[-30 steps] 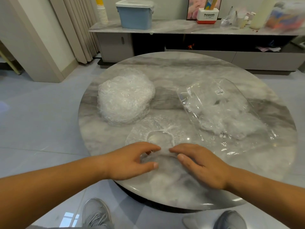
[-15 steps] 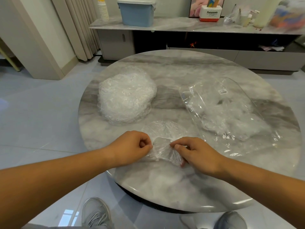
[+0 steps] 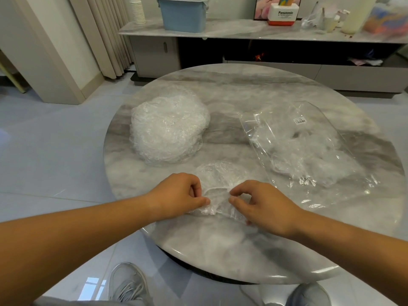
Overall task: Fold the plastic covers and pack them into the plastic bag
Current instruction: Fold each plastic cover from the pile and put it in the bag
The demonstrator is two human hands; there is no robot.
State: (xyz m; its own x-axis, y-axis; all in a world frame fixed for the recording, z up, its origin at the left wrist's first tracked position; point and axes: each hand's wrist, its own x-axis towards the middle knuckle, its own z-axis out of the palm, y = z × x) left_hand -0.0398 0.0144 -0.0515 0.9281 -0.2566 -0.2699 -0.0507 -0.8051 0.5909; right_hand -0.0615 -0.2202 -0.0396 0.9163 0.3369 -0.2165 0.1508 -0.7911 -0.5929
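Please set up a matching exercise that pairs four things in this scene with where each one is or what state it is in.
Things
1. heap of covers
2. plastic bag
3. single cover
4. blue box

Places or states
A. stands on the sideboard behind the table
B. pinched by the left hand and the right hand, near the table's near edge
C. lies on the right of the table, with a barcode label on it
D. sits on the left of the table, with no hand on it

Pairs: 1-D, 2-C, 3-B, 4-A
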